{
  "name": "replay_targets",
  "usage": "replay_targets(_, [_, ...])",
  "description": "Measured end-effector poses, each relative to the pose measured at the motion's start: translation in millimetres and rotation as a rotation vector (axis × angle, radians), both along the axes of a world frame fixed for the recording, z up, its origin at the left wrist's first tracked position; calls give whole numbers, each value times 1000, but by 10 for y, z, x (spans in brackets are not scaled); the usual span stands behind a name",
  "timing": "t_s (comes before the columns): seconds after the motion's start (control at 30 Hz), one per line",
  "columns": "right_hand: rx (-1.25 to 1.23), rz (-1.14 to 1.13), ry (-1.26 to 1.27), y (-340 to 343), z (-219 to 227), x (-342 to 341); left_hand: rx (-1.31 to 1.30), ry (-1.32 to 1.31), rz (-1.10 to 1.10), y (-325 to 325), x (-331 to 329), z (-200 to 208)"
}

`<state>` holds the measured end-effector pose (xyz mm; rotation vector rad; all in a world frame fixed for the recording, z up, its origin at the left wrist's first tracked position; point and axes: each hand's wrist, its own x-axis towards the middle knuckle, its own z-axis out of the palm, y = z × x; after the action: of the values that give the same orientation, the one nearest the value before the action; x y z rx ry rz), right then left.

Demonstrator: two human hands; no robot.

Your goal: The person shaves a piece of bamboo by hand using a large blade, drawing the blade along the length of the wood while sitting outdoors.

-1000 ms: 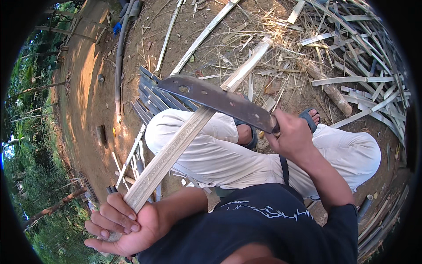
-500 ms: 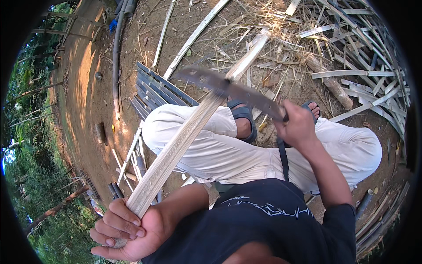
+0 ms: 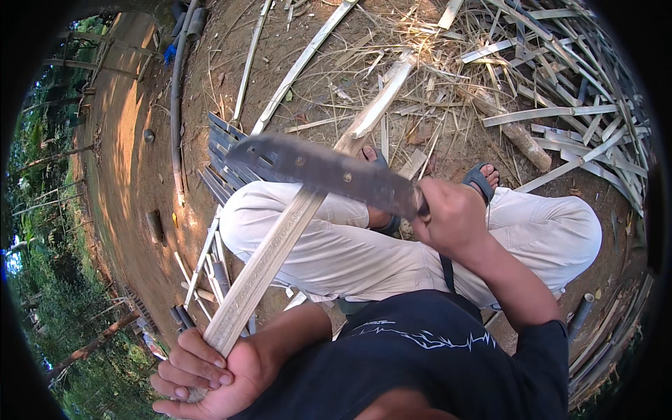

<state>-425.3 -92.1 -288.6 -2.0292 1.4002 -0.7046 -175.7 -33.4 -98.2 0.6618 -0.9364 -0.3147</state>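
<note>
My left hand (image 3: 210,371) is closed around the near end of a long, pale split-bamboo strip (image 3: 269,248), fingers wrapped over it. The strip slants away across my left thigh, its far end lying by the shavings on the ground. In my right hand (image 3: 453,215) is a machete (image 3: 315,168), gripped by its handle, which the fingers mostly cover. Its dark, broad blade has a few holes and points left, crossing over the strip. Motion blurs the blade a little, and whether its edge touches the bamboo I cannot tell.
Thin shavings (image 3: 427,84) litter the ground ahead. A large heap of split strips (image 3: 595,119) fills the far right, beside a short log (image 3: 514,133). Dark slats (image 3: 227,150) lie by my left knee. A long pole (image 3: 176,105) lies farther left. My sandalled feet (image 3: 481,180) are close.
The machete has come nearer to me and to the left along the strip, and its blade shows more of its flat side. My left hand keeps its hold on the strip.
</note>
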Motion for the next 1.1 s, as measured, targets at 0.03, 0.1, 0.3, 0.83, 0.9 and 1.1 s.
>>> replay_targets(0.03, [-102, 61, -9, -22, -2, 17, -16, 9, -40, -3, -22, -6])
replay_targets(0.1, [-165, 23, 10, -42, -244, -83, -8, -7, -48, -26, -81, 60])
replay_targets(0.3, [44, -104, 72, -86, -267, -69, 10, 4, -34, 3, 42, 10])
replay_targets(0.83, [86, -210, 87, -272, -594, -203, -2, -79, -32, -127, -142, 43])
replay_targets(0.9, [198, -300, 182, -386, -725, -238, 5, -93, 33, -69, -122, 66])
replay_targets(1.1, [-64, -23, 15, -108, -74, 45, -32, -57, -79, -68, -150, 81])
